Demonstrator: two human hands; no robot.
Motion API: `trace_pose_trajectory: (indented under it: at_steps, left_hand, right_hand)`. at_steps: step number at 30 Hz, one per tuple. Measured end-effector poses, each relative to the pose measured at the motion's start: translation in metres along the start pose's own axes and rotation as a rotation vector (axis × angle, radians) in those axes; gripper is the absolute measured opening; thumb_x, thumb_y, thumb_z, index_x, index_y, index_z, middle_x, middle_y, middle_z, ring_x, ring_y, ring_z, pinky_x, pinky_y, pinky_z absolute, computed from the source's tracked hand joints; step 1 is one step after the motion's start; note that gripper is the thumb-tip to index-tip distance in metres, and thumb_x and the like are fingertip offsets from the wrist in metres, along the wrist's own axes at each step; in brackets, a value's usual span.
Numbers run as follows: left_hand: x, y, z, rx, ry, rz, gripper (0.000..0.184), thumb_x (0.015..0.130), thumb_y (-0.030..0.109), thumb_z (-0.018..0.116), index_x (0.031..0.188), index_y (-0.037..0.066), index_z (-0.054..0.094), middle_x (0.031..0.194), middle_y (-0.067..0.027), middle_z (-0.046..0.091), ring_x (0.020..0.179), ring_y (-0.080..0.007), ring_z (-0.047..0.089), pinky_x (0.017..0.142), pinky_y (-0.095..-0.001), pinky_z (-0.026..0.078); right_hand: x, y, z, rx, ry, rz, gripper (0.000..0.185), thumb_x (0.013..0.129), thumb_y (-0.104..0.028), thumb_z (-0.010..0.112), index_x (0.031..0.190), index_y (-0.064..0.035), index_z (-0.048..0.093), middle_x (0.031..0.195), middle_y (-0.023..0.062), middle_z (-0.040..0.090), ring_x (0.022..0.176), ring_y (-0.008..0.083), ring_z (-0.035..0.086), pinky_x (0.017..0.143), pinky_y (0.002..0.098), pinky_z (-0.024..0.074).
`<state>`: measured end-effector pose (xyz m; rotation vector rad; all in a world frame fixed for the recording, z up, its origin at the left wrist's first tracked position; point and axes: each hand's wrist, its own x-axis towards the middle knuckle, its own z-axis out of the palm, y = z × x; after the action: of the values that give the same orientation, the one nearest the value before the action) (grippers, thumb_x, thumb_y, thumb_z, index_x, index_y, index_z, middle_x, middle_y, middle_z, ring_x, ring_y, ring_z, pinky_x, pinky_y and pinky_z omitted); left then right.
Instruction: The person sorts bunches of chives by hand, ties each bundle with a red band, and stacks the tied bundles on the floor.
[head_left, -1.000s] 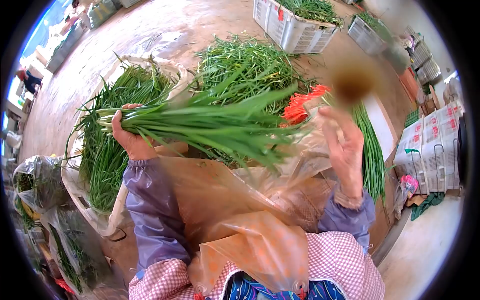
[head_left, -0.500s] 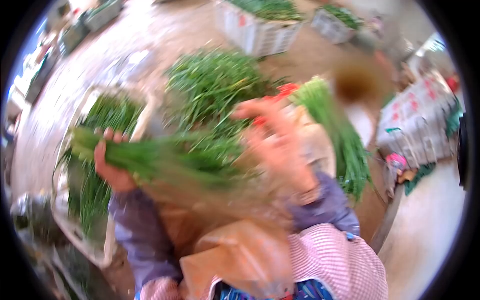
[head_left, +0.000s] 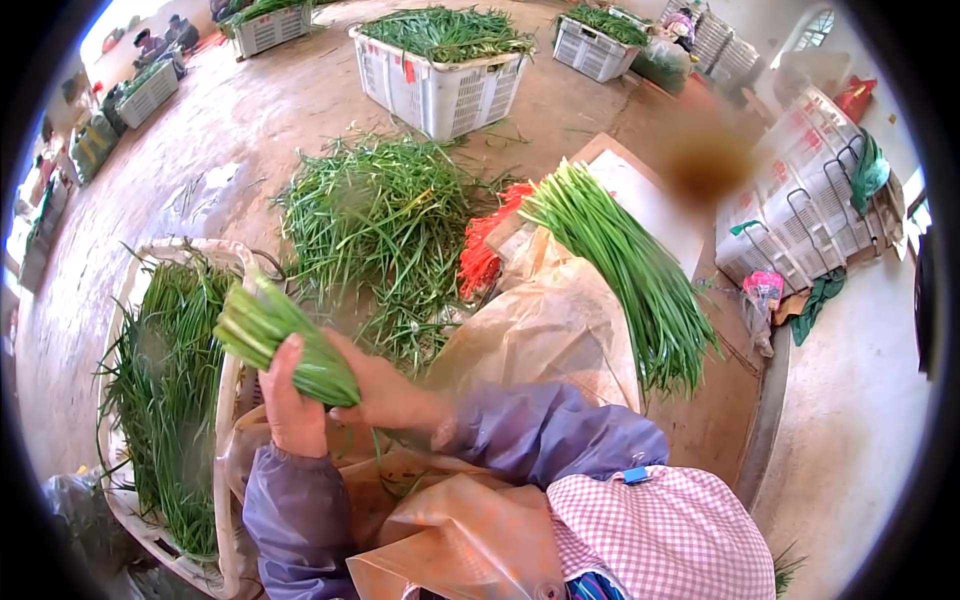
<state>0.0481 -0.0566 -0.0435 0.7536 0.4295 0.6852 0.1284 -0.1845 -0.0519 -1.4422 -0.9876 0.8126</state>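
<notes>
A bunch of chives (head_left: pixel 272 335) is raised in front of me, its pale cut ends pointing up and to the left. My left hand (head_left: pixel 294 412) is closed around it, with the thumb showing along the near side. From the right, my right hand (head_left: pixel 385 388) grips the lower part of the same bunch; most of its fingers are hidden behind the stems. To the right, a larger sheaf of chives (head_left: pixel 630 275) lies across a sheet of brown plastic (head_left: pixel 565 320). A loose heap of chives (head_left: pixel 375 220) spreads on the floor beyond my hands.
At my left stands a white crate (head_left: pixel 232 460) filled with chives. Red ties (head_left: pixel 485 245) lie beside the sheaf, near a pale board (head_left: pixel 650 215). Another loaded crate (head_left: pixel 440 95) stands farther off. Stacked white crates (head_left: pixel 800 190) stand at right. Several people sit in the far left background.
My right hand has come left and down from above the plastic to the bunch. The bunch has turned from lying crosswise to being tilted, its pale ends up. The view has shifted.
</notes>
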Motion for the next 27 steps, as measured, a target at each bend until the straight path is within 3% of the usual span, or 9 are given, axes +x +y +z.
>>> trace_pose_trajectory:
  at_steps: [5, 7, 8, 10, 13, 14, 18, 21, 27]
  left_hand:
    - [-0.026, 0.012, 0.051, 0.234, -0.262, -0.265, 0.039, 0.081, 0.01, 0.062, 0.117, -0.001, 0.053, 0.105, -0.0119, 0.062, 0.093, -0.0187, 0.061, 0.08, -0.0327, 0.051]
    - [-0.031, 0.028, 0.067, 0.219, -0.273, -0.341, 0.052, 0.078, 0.015, 0.068, 0.123, -0.002, 0.05, 0.113, -0.0159, 0.057, 0.104, -0.024, 0.056, 0.091, -0.0344, 0.045]
    - [-0.025, 0.025, 0.06, 0.336, -0.262, -0.203, 0.073, 0.074, 0.017, 0.072, 0.134, -0.002, 0.035, 0.127, -0.0149, 0.046, 0.116, -0.0242, 0.047, 0.099, -0.034, 0.037]
    - [-0.01, 0.022, 0.05, 0.3, -0.318, 0.011, 0.106, 0.069, 0.024, 0.079, 0.146, -0.003, 0.012, 0.145, -0.0172, 0.028, 0.131, -0.0256, 0.033, 0.111, -0.0354, 0.024]
    - [0.006, 0.016, 0.045, 0.29, -0.213, 0.268, 0.114, 0.065, 0.021, 0.081, 0.147, 0.0, 0.005, 0.139, -0.0153, 0.034, 0.131, -0.0246, 0.031, 0.111, -0.0333, 0.021]
    - [0.002, 0.02, 0.044, 0.527, -0.041, 0.533, 0.107, 0.067, 0.012, 0.078, 0.148, 0.005, 0.009, 0.132, -0.0131, 0.039, 0.119, -0.0219, 0.042, 0.105, -0.0317, 0.032]
    - [-0.001, 0.032, 0.033, 0.274, 0.108, 0.578, 0.07, 0.07, 0.008, 0.072, 0.134, 0.009, 0.041, 0.109, -0.0067, 0.052, 0.089, -0.0115, 0.052, 0.084, -0.0271, 0.044]
    - [-0.006, 0.049, 0.011, 0.422, 0.271, 0.711, 0.013, 0.078, 0.012, 0.065, 0.082, 0.001, 0.059, 0.079, 0.0, 0.057, 0.079, -0.0071, 0.052, 0.074, -0.023, 0.044]
    - [-0.017, 0.07, -0.004, 0.274, 0.332, 0.665, 0.012, 0.082, 0.01, 0.063, 0.081, -0.001, 0.057, 0.072, 0.0024, 0.053, 0.07, -0.0059, 0.047, 0.063, -0.0244, 0.04]
  right_hand:
    - [-0.016, 0.012, -0.016, 0.066, 0.147, -0.211, 0.075, 0.069, -0.009, 0.078, 0.134, -0.0031, 0.04, 0.115, 0.0088, 0.059, 0.107, 0.0231, 0.055, 0.093, 0.0361, 0.0446]
    - [-0.018, 0.008, -0.027, 0.288, -0.05, 0.368, 0.056, 0.076, -0.01, 0.072, 0.127, -0.0039, 0.048, 0.11, 0.0067, 0.059, 0.1, 0.0183, 0.057, 0.085, 0.0324, 0.0473]
    - [-0.022, 0.007, -0.036, 0.354, -0.113, 0.656, 0.047, 0.08, -0.01, 0.069, 0.124, -0.0043, 0.051, 0.107, 0.0057, 0.059, 0.096, 0.0159, 0.057, 0.081, 0.0305, 0.0487]
    - [-0.027, -0.002, -0.036, 0.326, 0.054, 0.373, 0.032, 0.079, -0.012, 0.066, 0.108, -0.0031, 0.054, 0.09, 0.0045, 0.058, 0.079, 0.0162, 0.059, 0.067, 0.0294, 0.0499]
    - [-0.016, 0.011, -0.049, 0.387, -0.223, 0.323, 0.051, 0.07, -0.001, 0.065, 0.117, -0.0002, 0.046, 0.083, 0.0068, 0.056, 0.069, 0.0187, 0.058, 0.064, 0.0318, 0.0501]
    - [-0.013, 0.009, -0.042, 0.39, -0.299, 0.312, 0.062, 0.068, 0.002, 0.063, 0.126, 0.0004, 0.041, 0.08, 0.0077, 0.055, 0.067, 0.0196, 0.057, 0.063, 0.0332, 0.0504]
    - [-0.009, -0.004, -0.026, 0.314, -0.386, 0.374, 0.072, 0.063, 0.003, 0.063, 0.131, 0.0005, 0.037, 0.075, 0.0081, 0.054, 0.061, 0.021, 0.057, 0.058, 0.0343, 0.0506]
    - [0.006, 0.027, -0.027, 0.331, -0.519, 0.408, 0.076, 0.062, 0.006, 0.067, 0.131, -0.0031, 0.038, 0.072, 0.0074, 0.056, 0.058, 0.0208, 0.057, 0.056, 0.0376, 0.0508]
    - [0.02, -0.001, 0.003, 0.326, -0.574, 0.501, 0.074, 0.065, 0.008, 0.068, 0.131, -0.0062, 0.039, 0.073, 0.0088, 0.058, 0.062, 0.02, 0.058, 0.059, 0.0403, 0.0509]
